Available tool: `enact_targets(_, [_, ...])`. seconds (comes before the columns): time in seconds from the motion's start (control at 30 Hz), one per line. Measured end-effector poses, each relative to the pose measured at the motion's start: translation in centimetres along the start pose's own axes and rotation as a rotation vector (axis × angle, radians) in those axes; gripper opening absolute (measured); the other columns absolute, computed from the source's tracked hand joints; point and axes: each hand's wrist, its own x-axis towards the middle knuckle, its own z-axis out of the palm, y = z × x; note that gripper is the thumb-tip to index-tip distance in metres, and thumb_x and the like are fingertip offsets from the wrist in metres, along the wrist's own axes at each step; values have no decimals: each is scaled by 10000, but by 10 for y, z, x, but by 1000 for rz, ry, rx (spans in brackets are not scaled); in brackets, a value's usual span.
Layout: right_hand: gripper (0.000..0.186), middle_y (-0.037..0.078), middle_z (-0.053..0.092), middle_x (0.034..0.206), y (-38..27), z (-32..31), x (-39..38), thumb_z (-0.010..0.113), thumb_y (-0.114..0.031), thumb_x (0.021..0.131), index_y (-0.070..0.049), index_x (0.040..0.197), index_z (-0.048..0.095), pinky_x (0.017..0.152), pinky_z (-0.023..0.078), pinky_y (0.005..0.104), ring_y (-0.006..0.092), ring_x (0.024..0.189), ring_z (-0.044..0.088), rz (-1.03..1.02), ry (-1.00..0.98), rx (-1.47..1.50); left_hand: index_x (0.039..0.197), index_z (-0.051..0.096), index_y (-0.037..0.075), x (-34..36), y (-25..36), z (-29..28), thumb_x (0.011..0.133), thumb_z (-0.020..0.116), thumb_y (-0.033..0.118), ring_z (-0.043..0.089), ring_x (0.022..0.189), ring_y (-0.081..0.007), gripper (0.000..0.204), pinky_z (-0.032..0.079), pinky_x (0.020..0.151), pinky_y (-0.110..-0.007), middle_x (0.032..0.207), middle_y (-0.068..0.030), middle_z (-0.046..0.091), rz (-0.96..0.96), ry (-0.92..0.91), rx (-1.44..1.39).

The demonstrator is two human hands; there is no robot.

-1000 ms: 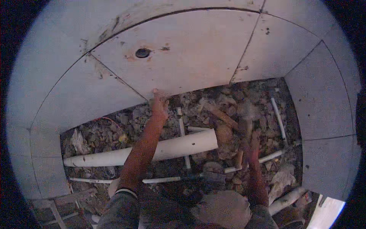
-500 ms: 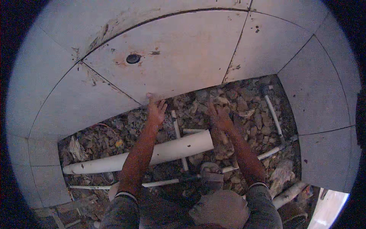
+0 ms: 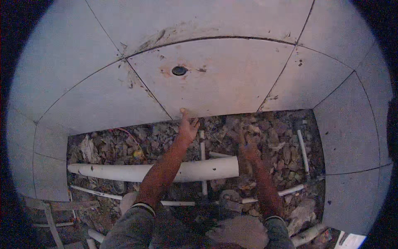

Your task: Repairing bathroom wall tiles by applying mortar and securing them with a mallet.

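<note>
My left hand (image 3: 189, 128) reaches forward to the lower edge of the tiled wall (image 3: 224, 83), fingers spread, thumb up against the tile and nothing held. My right hand (image 3: 249, 148) hovers or rests over the broken rubble (image 3: 269, 145), blurred and dim; its fingers look stretched forward, with no object visible in them. I cannot tell whether it touches the stones. Under my left forearm lies a thick white pipe (image 3: 207, 169), its cut end pointing right, between the two arms. A thin white pipe (image 3: 202, 151) passes beneath it, running away from me.
Another thin pipe (image 3: 178, 203) crosses nearer me, jointed beside a grey fitting (image 3: 230, 199). At right lie a short thin pipe (image 3: 303, 151) and a crumpled pale sheet (image 3: 302, 216). A round dark drain hole (image 3: 179, 70) sits in the tile. Wooden strips (image 3: 52, 222) are at lower left.
The whole view has shifted, so wall, pipes and rubble sit lower and the wall further right. Both hands keep nearly the same places against the wall edge and rubble.
</note>
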Motion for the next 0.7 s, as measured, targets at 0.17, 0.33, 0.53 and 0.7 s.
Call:
enact_targets(0.17, [572,172,517,1188,-10,14,-7,616,-297,833,-73,1322,422,903,413,453,305,1073,503,-86,-20,94,1315,366,196,7,1,-26,827,527,595,472,1080,-274,650,391,940,-463,1241,-72,448,0,115,65])
enact_targets(0.33, [524,153,540,1177,25,54,-31,586,-355,858,-90,1296,474,940,394,445,289,1096,504,-44,58,601,1343,297,130,10,2,-25,808,532,608,337,1189,-275,755,270,1001,-460,1306,-104,342,-17,97,-42])
enact_targets(0.53, [421,168,550,1201,-14,8,-14,471,-323,908,-53,1226,536,906,426,499,357,951,591,51,-387,-69,1423,172,74,14,-3,-41,800,526,633,181,1359,-313,909,113,1114,-464,1464,-131,185,9,-45,-87])
enact_targets(0.7, [469,211,496,1265,-122,-85,-31,499,-154,875,-44,1325,427,937,391,482,362,1006,567,-328,176,-783,1410,199,96,-8,6,3,823,538,592,219,1340,-311,840,143,1106,-456,1423,-115,249,-7,50,-126])
